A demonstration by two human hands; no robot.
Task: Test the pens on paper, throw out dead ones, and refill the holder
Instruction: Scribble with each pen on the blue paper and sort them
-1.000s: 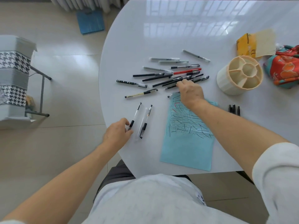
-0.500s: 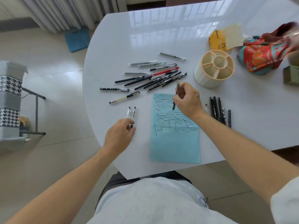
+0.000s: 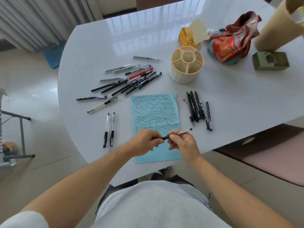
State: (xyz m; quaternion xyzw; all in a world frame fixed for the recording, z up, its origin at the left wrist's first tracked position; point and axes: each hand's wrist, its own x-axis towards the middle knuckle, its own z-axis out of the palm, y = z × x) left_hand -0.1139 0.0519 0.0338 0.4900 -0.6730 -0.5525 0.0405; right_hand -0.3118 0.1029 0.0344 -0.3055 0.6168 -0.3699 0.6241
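A pen (image 3: pixel 178 134) is now held over the near part of the blue paper (image 3: pixel 154 111), having been lifted from the pile (image 3: pixel 131 81) a moment ago. Its barrel is pinched by the right hand (image 3: pixel 181 142); its dark cap end is gripped by the left hand (image 3: pixel 144 142), moved in from the table (image 3: pixel 92 51) edge. Uncapping for a test seems next. The holder (image 3: pixel 186 65) is seen empty.

White glossy table (image 3: pixel 102 46), rounded near edge; window reflection on the far part. Lying directly on it: blue scribbled paper (image 3: pixel 154 111) at near centre, loose pile of pens (image 3: pixel 130 79) behind-left of the paper, two clear pens (image 3: pixel 109 129) side by side to its left, black pens (image 3: pixel 196 107) grouped to its right. Cream compartmented holder (image 3: pixel 185 65) stands behind the paper; further right a patterned red pouch (image 3: pixel 230 45), yellow box (image 3: pixel 184 37), green block (image 3: pixel 270 60).
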